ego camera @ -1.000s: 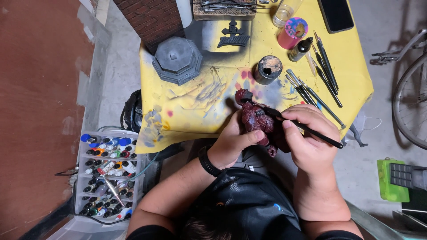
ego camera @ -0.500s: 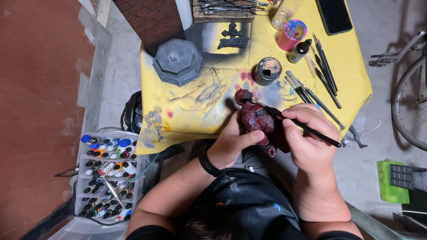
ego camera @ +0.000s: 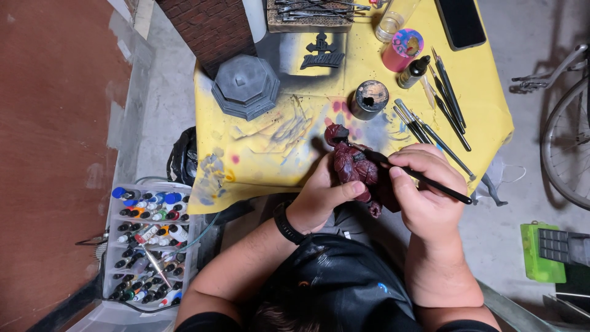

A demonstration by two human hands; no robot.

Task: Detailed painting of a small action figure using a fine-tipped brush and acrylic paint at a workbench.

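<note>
A dark red figurine (ego camera: 353, 165) is being gripped by the left hand (ego camera: 322, 195) at the near edge of the yellow table (ego camera: 485, 110). A thin black brush (ego camera: 424, 177) is being pinched in the right hand (ego camera: 427, 190), its tip lying against the figurine's shoulder. A paint-stained jar (ego camera: 369, 98) is standing just beyond, with spare brushes (ego camera: 430, 126) lying to the right.

Hardly anything moves here. My right hand (ego camera: 427, 190) shifts only a touch, and the black brush (ego camera: 424, 178) in my grip tilts by a hair against the dark red figure (ego camera: 355, 167). My left hand (ego camera: 322, 197) adjusts its thumb very slightly on the figure's side. The figure sits at almost the same angle over the worktop (ego camera: 264, 147) edge as a second ago.
</note>
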